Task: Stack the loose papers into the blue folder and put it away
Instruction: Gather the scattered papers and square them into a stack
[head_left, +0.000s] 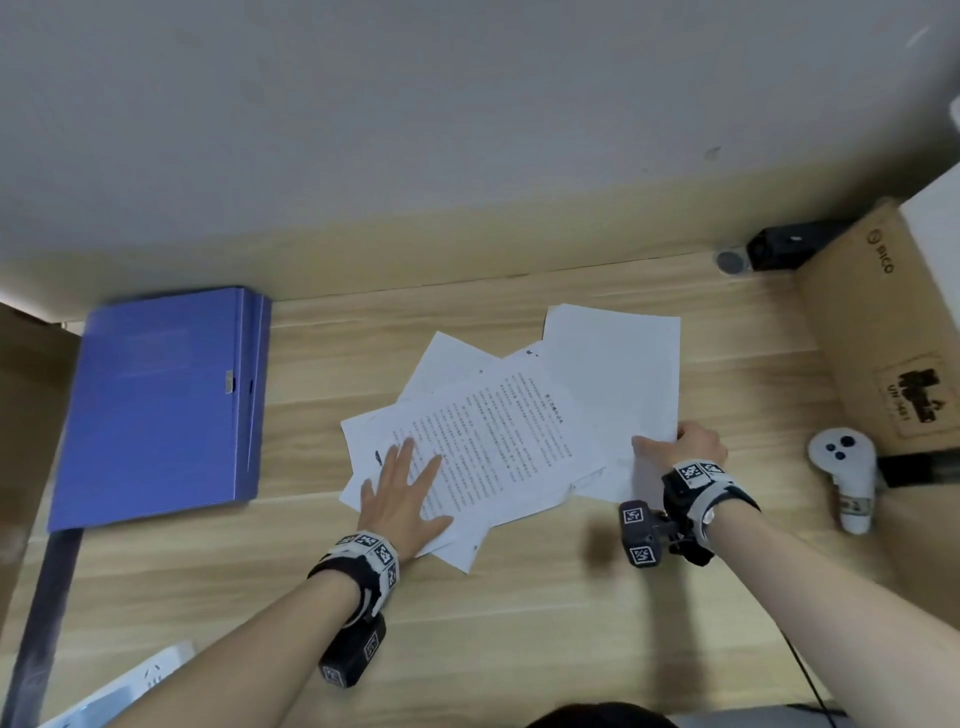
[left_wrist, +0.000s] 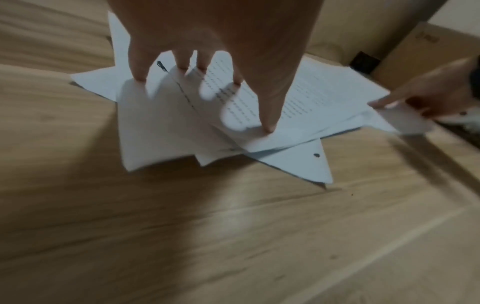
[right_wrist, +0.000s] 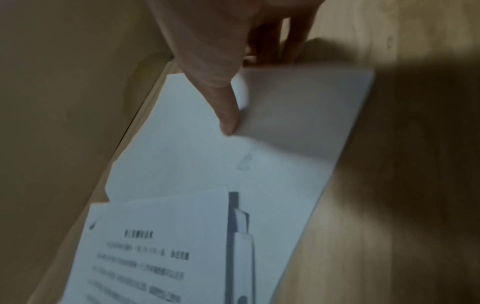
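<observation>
cardboard box (head_left: 857, 332): "BICO" | loose papers (head_left: 498, 436): print unreadable | left hand (head_left: 402, 499) flat on them

The cardboard box (head_left: 862, 332) at the right is showing "BICO" printed on its side; the printed sheet (head_left: 493, 436) is carrying lines too blurred to read

Matt white paper sheets (head_left: 498, 431); smooth blue plastic folder (head_left: 156, 405); wood-grain desk (head_left: 519, 623), faintly glossy; brown cardboard box (head_left: 872, 332).

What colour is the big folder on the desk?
The folder is blue, clearest in the head view.
</observation>
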